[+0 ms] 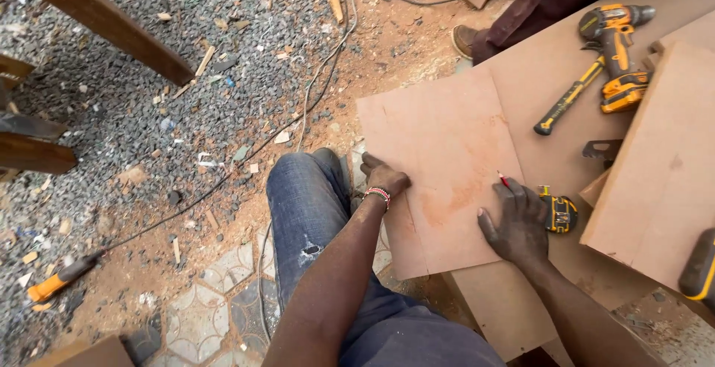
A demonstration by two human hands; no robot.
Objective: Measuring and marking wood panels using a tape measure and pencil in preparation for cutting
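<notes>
A flat brown fibreboard panel (443,158) lies on a larger board of the same colour (551,76). My left hand (381,178) rests on the panel's left edge, fingers curled over it, with a beaded band at the wrist. My right hand (518,222) lies flat on the panel's right edge and holds a red pencil (504,180) that sticks up between its fingers. Right beside this hand sits a yellow and black tape measure (560,213). My leg in blue jeans (313,210) is bent below the panel.
A yellow cordless drill (620,46) and a yellow-handled hammer (570,99) lie on the large board. Another board (663,166) leans at the right. Another person's shoe and dark trouser leg (477,39) stand at the top. Cables, wood scraps and gravel cover the ground at left.
</notes>
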